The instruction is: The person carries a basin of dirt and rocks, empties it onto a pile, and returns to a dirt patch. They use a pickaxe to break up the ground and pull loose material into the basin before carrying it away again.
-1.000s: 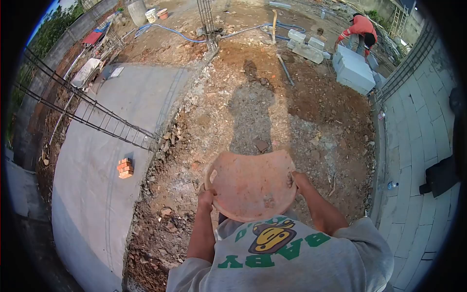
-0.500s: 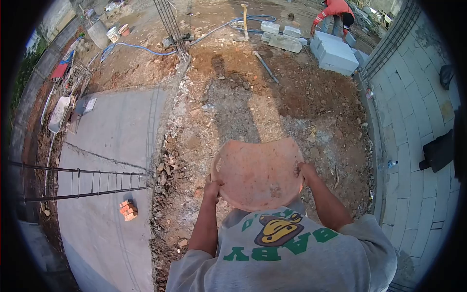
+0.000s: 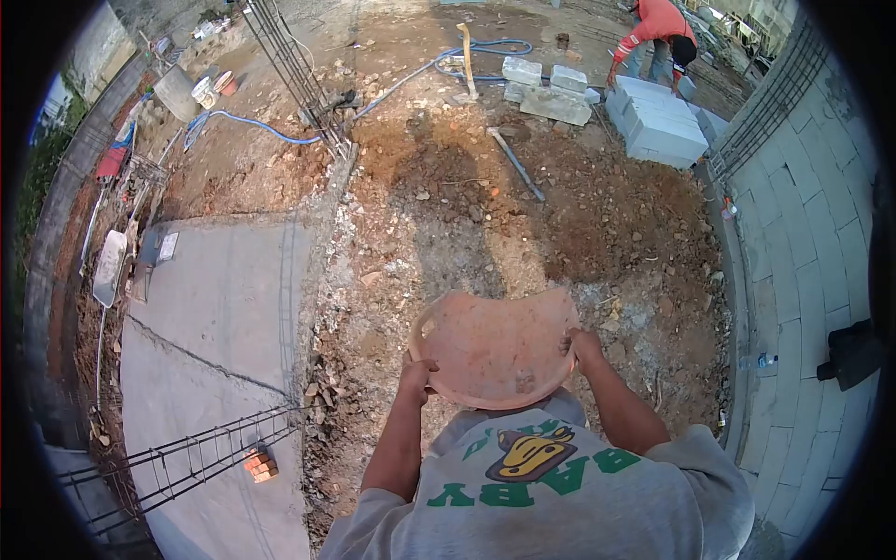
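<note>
A shallow, orange-brown dirt scoop [image 3: 495, 343], with a curved rim and one cut-in edge facing away, is in front of my body at waist height. My left hand [image 3: 417, 379] is closed round its left rim. On the opposite side, my right hand [image 3: 585, 348] grips the right rim with the fingers over the edge. The inside of the scoop shows only stains and a little dirt. Beneath it lies rough, stony ground [image 3: 448, 252] with my shadow across it.
To the left is a concrete slab [image 3: 215, 289] with a rebar cage [image 3: 177, 453] and a small brick stack [image 3: 260, 465]. A hoe [image 3: 515, 166] lies ahead. A co-worker [image 3: 653, 37] bends over pale blocks [image 3: 658, 121]. A block wall [image 3: 793, 299] rises at right.
My view has shifted forward and turned slightly, so the ground features sit lower. Both hands still hold the scoop, which appears slightly lower. The co-worker stays bent at the blocks.
</note>
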Tool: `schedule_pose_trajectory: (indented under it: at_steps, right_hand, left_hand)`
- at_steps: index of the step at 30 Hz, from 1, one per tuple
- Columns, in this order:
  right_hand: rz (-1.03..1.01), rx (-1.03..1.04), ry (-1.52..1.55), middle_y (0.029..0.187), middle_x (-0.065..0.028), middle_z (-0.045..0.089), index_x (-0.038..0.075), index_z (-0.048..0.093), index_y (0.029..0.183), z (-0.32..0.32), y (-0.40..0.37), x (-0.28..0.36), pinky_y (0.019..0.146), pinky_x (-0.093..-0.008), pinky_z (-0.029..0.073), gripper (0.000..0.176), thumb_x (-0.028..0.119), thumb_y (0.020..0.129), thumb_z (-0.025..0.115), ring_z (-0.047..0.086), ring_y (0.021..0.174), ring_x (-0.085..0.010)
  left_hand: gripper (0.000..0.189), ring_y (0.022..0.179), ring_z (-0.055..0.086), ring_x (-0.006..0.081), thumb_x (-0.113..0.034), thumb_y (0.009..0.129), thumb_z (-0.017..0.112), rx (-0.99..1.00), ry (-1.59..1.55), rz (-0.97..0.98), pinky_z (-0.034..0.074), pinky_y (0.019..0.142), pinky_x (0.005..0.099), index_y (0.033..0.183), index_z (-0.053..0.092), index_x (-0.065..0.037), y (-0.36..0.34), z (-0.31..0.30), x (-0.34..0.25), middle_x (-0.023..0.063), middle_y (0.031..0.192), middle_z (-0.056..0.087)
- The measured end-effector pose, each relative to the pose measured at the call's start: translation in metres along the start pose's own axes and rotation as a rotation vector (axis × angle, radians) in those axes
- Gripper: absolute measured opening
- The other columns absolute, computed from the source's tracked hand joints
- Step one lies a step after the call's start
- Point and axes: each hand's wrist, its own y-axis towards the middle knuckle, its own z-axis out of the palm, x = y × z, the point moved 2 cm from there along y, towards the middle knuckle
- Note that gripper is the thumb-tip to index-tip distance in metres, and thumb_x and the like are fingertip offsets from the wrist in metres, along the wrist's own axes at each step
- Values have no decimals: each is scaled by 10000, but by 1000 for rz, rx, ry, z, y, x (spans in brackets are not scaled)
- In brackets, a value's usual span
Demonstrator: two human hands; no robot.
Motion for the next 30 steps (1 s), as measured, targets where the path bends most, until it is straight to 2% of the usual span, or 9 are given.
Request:
schedule_pose_trajectory:
  at_steps: [5,11,15,17,20,22,24,27,30]
  right_hand:
    - [-83,-33,-38,701,-106,572,-7,548,813,31,77,123,489,-328,457,118,107,842,538,548,525,-186]
    - [-461,-281,-560,838,-105,640,-11,621,947,63,154,233,642,-323,487,242,193,825,579,614,729,-198]
    - [-353,-182,-576,924,-116,663,-8,632,1024,90,182,271,698,-327,493,345,283,842,602,627,817,-203]
    - [-277,-129,-594,942,-130,664,-12,637,1019,91,231,259,703,-324,493,373,317,848,612,629,827,-199]
    - [-169,-72,-884,934,-155,652,1,645,1053,86,268,266,720,-343,514,391,339,861,608,628,822,-224]
    - [-296,-133,-1207,941,-230,670,-10,654,1011,68,287,267,828,-409,498,428,363,808,599,653,913,-346]
    - [274,-10,-1068,871,-243,675,-44,647,1010,52,302,286,771,-405,538,426,334,817,614,680,820,-334]
    - [48,-117,-1015,864,-199,658,-5,618,1087,22,364,308,672,-381,553,353,266,860,621,660,752,-287]
    - [205,-278,-588,905,-181,659,-1,572,1153,35,403,331,651,-383,554,379,260,879,604,649,715,-267]
  left_hand:
    - [670,896,603,322,52,658,544,-54,-2,79,582,590,472,1258,335,-159,39,78,-103,138,1146,507]
    - [549,844,602,287,95,636,525,-148,-342,135,569,709,414,1162,432,-31,114,132,-144,145,1055,534]
    - [326,799,606,270,78,647,537,-78,-360,-104,560,722,373,972,545,55,172,130,-179,109,925,583]
    - [305,711,591,251,51,634,577,-117,-354,-90,518,596,347,938,577,23,208,128,-200,98,872,563]
    - [251,701,591,240,39,637,585,-200,-323,-5,502,540,358,887,571,28,267,137,-241,99,861,562]
    - [299,733,606,279,53,653,563,-204,-336,-106,544,600,391,951,555,30,334,150,-277,123,892,574]
    - [339,727,614,308,36,675,559,-231,-280,-107,570,623,422,1013,538,25,352,149,-297,164,903,578]
    - [332,738,625,328,5,692,566,-310,-254,-3,579,647,449,1019,523,36,368,185,-366,181,900,574]
    - [384,813,636,360,-10,705,563,-275,-178,-93,583,684,491,1079,500,47,411,195,-410,204,970,575]
